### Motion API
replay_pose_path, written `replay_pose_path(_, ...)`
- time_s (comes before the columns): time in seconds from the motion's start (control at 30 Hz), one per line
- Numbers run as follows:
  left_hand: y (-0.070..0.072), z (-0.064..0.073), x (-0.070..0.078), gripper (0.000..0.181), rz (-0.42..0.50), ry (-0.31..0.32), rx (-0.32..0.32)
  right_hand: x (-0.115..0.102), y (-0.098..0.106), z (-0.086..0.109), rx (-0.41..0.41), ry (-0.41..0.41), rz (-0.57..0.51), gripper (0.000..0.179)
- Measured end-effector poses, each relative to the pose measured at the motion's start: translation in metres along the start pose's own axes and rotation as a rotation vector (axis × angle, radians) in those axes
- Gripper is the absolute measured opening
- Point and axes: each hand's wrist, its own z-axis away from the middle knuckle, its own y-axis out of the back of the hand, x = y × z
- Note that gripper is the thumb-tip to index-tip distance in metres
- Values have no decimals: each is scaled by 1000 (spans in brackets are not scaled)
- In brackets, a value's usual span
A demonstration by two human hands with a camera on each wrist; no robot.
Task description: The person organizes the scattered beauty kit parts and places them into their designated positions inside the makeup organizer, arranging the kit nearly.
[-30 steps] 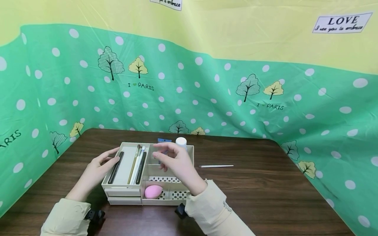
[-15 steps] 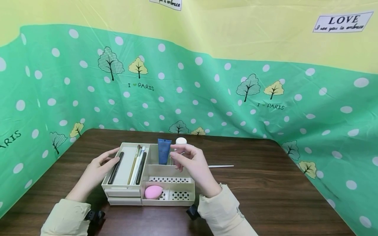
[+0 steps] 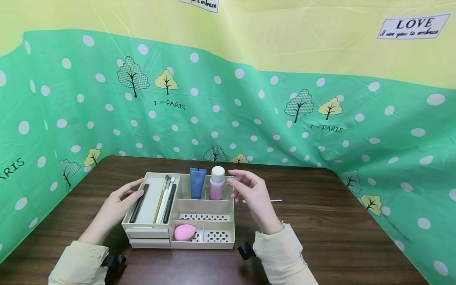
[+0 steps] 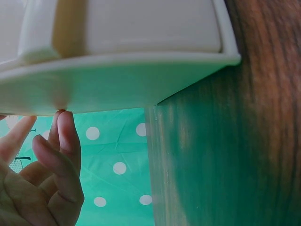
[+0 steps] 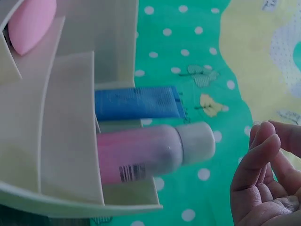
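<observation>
A cream makeup organizer (image 3: 204, 206) stands on the table. My left hand (image 3: 115, 204) rests against its left side, fingertips touching the outer wall (image 4: 108, 89) in the left wrist view, thumb at the rim beside a black stick (image 3: 139, 203). To the right, my right hand (image 3: 254, 194) hovers next to a pink bottle with a white cap (image 3: 216, 189). Its thumb and fingers are loosely bent and hold nothing; the right wrist view shows a gap between them and the bottle (image 5: 141, 153). A blue squeeze tube (image 3: 197, 184) stands beside the bottle in the back compartments.
Slim brushes (image 3: 161, 200) lie in the left tray. An egg-shaped pink makeup sponge (image 3: 185, 232) sits in the front compartment. A thin white stick (image 3: 276, 200) lies on the table (image 3: 338, 225), partly behind the right hand. A green and yellow cloth (image 3: 228, 99) hangs behind.
My right hand has moved rightward from over the back compartments to beyond the organizer's right edge, uncovering the blue tube and then the pink bottle. My left hand has stayed in place.
</observation>
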Motion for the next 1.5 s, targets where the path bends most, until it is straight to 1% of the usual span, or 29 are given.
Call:
replay_pose_path(0.2,0,0,0,57,1,4,-5,-1,15,-3,33,-2,-3,30)
replay_pose_path(0.43,1,0,1,57,-7,1,-5,1,30,-7,60,-21,59,28)
replay_pose_path(0.67,1,1,1,57,-16,3,-8,6,43,-11,74,-40,84,28)
replay_pose_path(0.87,1,1,3,57,-6,4,-10,9,55,-13,95,-49,150,29)
replay_pose_path(0.97,1,1,3,57,-9,5,-10,10,59,-14,95,-54,175,30)
replay_pose_path(1.17,2,1,3,58,-11,8,-17,14,66,-17,113,-67,193,29)
replay_pose_path(1.33,2,1,3,58,-12,5,-18,18,72,-19,137,-91,215,30)
replay_pose_path(1.5,2,1,4,58,-5,17,-24,27,83,-22,138,-126,269,34)
